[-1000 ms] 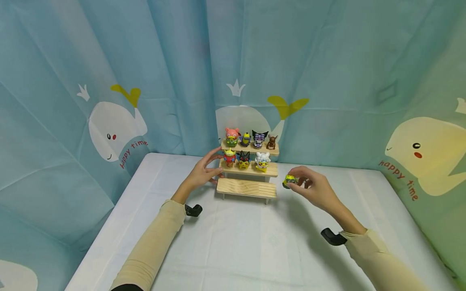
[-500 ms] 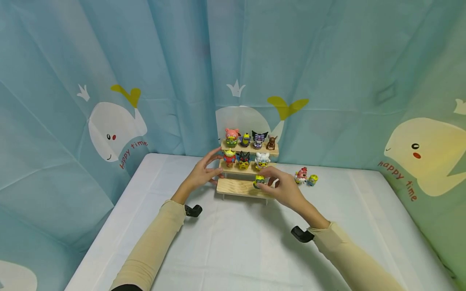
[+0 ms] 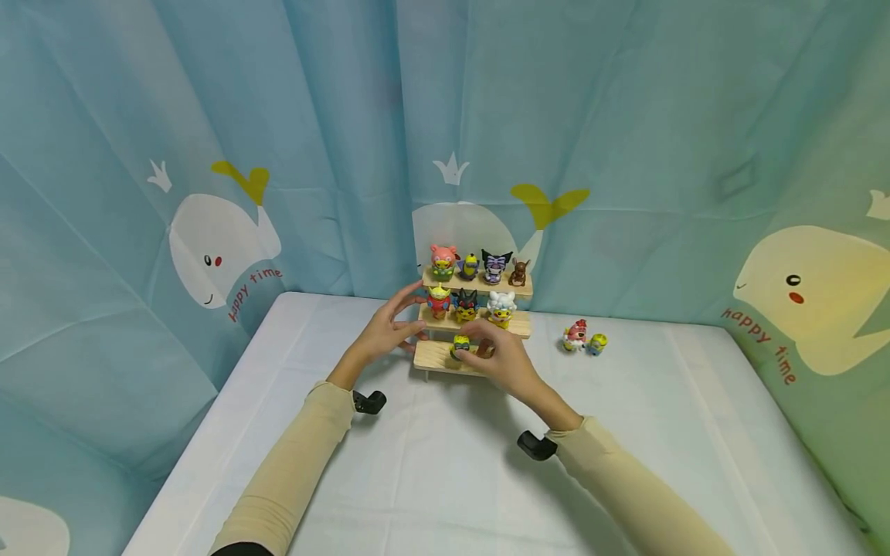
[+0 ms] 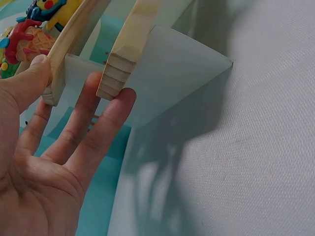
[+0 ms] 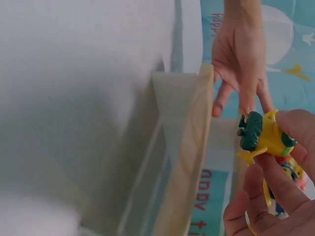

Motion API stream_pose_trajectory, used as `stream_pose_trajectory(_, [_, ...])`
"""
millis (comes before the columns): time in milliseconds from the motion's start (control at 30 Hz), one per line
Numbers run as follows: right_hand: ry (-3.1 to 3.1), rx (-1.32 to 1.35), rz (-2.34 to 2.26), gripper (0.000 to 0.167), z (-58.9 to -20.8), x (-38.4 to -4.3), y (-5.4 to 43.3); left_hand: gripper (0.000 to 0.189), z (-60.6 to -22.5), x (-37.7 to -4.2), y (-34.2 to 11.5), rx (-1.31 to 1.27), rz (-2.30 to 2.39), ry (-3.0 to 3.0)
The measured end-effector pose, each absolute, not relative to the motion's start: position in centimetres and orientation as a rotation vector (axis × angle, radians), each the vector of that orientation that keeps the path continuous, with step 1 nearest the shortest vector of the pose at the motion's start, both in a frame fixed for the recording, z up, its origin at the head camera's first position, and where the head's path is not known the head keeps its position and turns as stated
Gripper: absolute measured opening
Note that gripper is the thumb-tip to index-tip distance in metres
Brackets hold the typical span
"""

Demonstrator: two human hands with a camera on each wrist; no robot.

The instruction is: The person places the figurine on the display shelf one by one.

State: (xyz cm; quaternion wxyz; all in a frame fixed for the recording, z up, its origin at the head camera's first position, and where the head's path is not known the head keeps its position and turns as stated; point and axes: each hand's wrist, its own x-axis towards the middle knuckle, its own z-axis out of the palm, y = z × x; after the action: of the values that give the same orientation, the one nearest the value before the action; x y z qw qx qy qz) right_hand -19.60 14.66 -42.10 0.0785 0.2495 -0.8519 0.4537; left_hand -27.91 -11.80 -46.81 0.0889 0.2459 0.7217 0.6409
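Observation:
My right hand [image 3: 502, 361] pinches a small yellow and dark green toy figurine [image 3: 459, 347] between thumb and fingers, over the bottom board of a three-tier wooden display shelf [image 3: 434, 357]. Close up in the right wrist view, the figurine [image 5: 269, 136] shows a yellow body and a dark green end. At the shelf's left end, my left hand [image 3: 385, 330] steadies it; in the left wrist view the thumb lies on the middle board [image 4: 58, 81] and fingertips reach the bottom board's end [image 4: 115, 73]. Several figurines stand on the top board; three, including a white one [image 3: 501, 306], stand on the middle one.
On the white-covered table [image 3: 417, 479], right of the shelf, stand a red-and-white figurine [image 3: 575, 335] and a smaller yellow-and-blue one [image 3: 596, 344]. A blue curtain [image 3: 334, 154] with whale prints hangs close behind the shelf.
My right hand has carried the yellow and green figurine leftward, from right of the shelf to over the bottom board, uncovering two figurines on the table. The left hand has stayed put.

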Motion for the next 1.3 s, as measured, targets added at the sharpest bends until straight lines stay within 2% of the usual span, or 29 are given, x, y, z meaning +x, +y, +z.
stream_pose_trajectory(733, [-2.51, 0.654, 1.358, 0.029, -44.9, -20.5, 11.1, 0.076, -46.7, -27.9, -11.7, 0.714, 1.915, 2.128])
stream_pose_trajectory(1300, [-2.493, 0.637, 1.362, 0.031, -45.3, -20.6, 10.5, 0.075, -46.8, -28.0, -11.8, 0.718, 1.928, 2.106])
